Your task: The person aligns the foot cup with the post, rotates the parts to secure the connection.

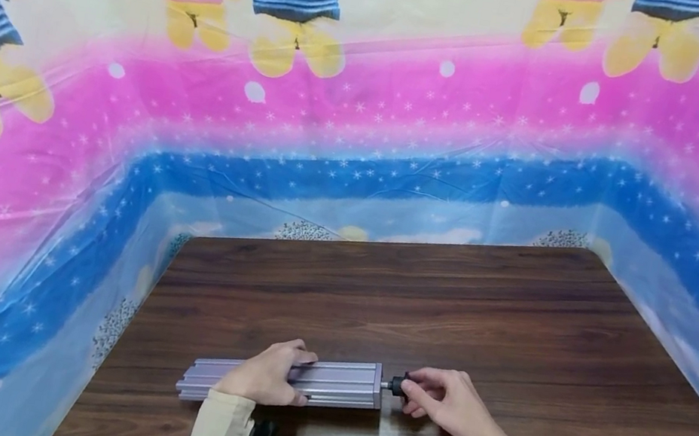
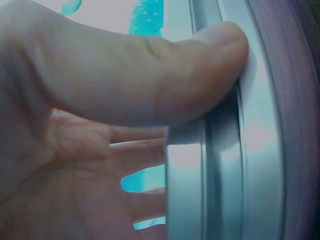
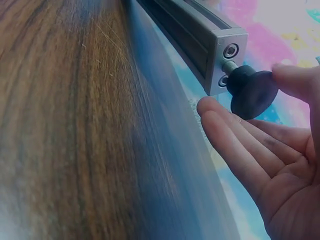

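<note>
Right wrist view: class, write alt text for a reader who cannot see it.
A right hand touches a black knob on a threaded stud at the end of a grey aluminium bar. The bar lies beside a dark wooden table.

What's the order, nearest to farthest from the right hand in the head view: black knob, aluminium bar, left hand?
From the right hand:
1. Black knob, at its fingertips.
2. Aluminium bar, just left of the knob.
3. Left hand, gripping the bar farther left.

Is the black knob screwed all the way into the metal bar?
Not all the way. The black knob stands off the metal bar, with bare screw thread showing between them.
</note>
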`<control>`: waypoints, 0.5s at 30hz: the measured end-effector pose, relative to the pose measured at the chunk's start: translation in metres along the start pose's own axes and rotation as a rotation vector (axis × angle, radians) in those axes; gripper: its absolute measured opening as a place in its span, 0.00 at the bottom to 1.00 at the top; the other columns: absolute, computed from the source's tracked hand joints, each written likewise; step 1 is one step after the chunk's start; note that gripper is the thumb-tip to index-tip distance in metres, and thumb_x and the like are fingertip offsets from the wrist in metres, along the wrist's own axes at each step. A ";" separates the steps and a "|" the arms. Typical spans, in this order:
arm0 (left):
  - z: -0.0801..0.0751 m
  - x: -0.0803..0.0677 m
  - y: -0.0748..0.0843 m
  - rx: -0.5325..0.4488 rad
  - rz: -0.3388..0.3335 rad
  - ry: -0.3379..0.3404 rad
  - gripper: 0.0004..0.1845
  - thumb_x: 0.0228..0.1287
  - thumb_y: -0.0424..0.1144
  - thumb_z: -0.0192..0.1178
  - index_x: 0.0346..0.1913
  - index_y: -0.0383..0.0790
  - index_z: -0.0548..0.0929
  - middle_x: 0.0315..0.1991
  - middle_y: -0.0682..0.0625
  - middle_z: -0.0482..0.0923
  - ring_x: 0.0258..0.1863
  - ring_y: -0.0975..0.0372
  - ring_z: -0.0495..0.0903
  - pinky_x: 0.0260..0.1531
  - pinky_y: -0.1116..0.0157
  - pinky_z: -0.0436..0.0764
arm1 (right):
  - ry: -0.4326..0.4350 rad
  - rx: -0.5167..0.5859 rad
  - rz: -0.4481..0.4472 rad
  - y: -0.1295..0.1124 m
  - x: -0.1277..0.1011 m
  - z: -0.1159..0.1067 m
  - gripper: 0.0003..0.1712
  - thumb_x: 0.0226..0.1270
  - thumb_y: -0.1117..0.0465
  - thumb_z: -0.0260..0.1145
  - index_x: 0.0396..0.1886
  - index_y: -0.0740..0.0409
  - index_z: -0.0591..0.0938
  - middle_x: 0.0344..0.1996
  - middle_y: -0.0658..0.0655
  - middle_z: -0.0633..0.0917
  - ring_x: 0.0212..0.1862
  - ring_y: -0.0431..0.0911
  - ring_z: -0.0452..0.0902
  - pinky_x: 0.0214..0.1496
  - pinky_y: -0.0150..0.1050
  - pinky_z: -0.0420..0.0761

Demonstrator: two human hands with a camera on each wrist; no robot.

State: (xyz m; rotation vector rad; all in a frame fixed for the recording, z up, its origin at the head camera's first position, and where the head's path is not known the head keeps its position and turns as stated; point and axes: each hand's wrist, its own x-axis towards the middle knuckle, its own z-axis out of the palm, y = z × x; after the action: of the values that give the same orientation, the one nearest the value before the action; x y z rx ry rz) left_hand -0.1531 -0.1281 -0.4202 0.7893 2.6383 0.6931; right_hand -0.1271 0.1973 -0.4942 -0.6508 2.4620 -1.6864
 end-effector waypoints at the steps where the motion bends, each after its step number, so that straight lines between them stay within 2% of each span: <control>1: 0.000 0.000 0.000 0.002 0.002 0.002 0.34 0.51 0.36 0.76 0.64 0.32 0.80 0.50 0.47 0.77 0.47 0.57 0.76 0.48 0.52 0.78 | -0.006 0.024 0.021 0.000 0.001 0.000 0.21 0.78 0.53 0.60 0.48 0.70 0.84 0.30 0.60 0.90 0.29 0.50 0.89 0.32 0.42 0.87; 6: 0.001 0.001 0.000 -0.001 0.002 0.002 0.35 0.51 0.36 0.76 0.64 0.32 0.80 0.51 0.46 0.77 0.48 0.56 0.77 0.49 0.51 0.78 | -0.008 0.042 0.099 -0.002 0.002 0.001 0.27 0.81 0.47 0.55 0.34 0.65 0.86 0.24 0.57 0.89 0.26 0.51 0.88 0.28 0.42 0.86; 10: 0.000 0.000 -0.001 -0.008 0.006 -0.004 0.35 0.51 0.36 0.77 0.65 0.32 0.79 0.51 0.46 0.76 0.48 0.56 0.77 0.49 0.51 0.78 | -0.022 0.037 0.150 -0.002 0.001 0.002 0.32 0.82 0.44 0.51 0.28 0.64 0.84 0.23 0.58 0.89 0.24 0.51 0.87 0.27 0.43 0.86; 12: 0.000 0.000 -0.001 -0.001 0.014 -0.003 0.34 0.52 0.36 0.76 0.64 0.33 0.80 0.49 0.47 0.76 0.46 0.57 0.76 0.48 0.53 0.77 | -0.022 0.029 0.151 -0.002 0.000 0.002 0.32 0.83 0.44 0.49 0.30 0.64 0.85 0.24 0.59 0.89 0.24 0.51 0.87 0.27 0.43 0.86; 15: -0.002 0.000 -0.001 0.015 0.032 0.002 0.32 0.52 0.36 0.76 0.63 0.34 0.81 0.46 0.50 0.76 0.43 0.59 0.75 0.46 0.55 0.77 | -0.009 -0.004 0.086 -0.001 -0.003 0.000 0.25 0.82 0.48 0.53 0.42 0.65 0.85 0.31 0.60 0.89 0.28 0.48 0.88 0.30 0.41 0.86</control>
State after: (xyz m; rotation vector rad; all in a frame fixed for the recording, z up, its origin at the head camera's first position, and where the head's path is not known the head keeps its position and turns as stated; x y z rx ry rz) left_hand -0.1543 -0.1291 -0.4194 0.8370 2.6413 0.6833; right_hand -0.1243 0.1977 -0.4941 -0.5432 2.4509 -1.6444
